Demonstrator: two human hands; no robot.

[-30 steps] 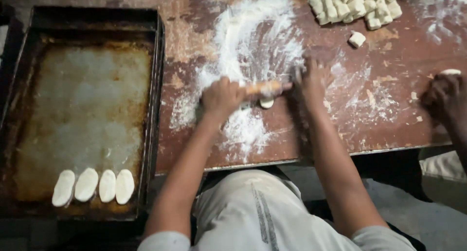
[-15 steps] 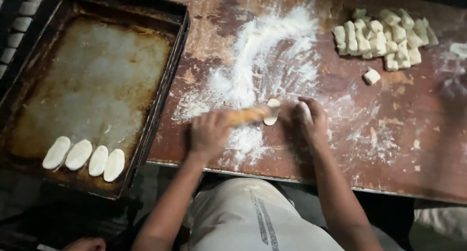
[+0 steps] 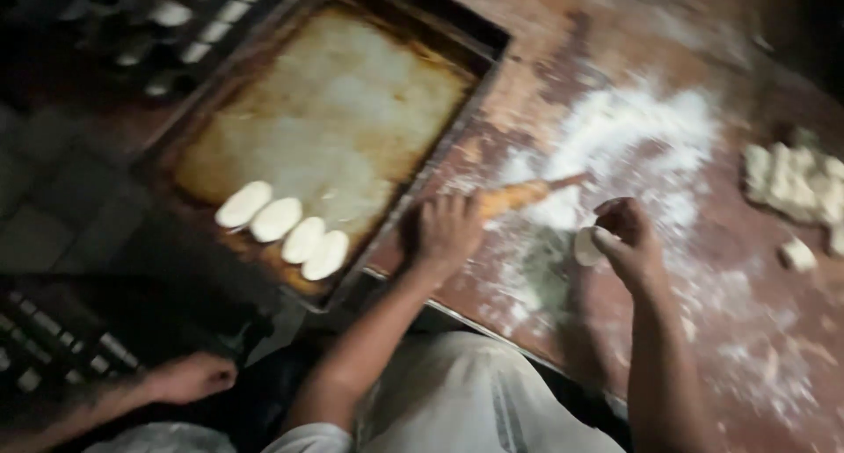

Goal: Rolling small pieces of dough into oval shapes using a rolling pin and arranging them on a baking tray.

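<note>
Since the earlier frame your right hand [image 3: 626, 242] has lifted the flattened dough piece [image 3: 585, 246] off the floured patch [image 3: 615, 145], pinching it between fingertips, while your left hand [image 3: 447, 233] has slid toward the baking tray [image 3: 479, 84], palm closed over the near end of the wooden rolling pin [image 3: 523, 194], apparently to park it. Four oval dough pieces [image 3: 283, 229] lie in a row at the tray's near edge, presumably to fill it in order, and cut dough lumps [image 3: 796, 185] sit far right of the tray. No packages or labels are legible; another person's hand [image 3: 189, 378] rests below the tray.
</note>
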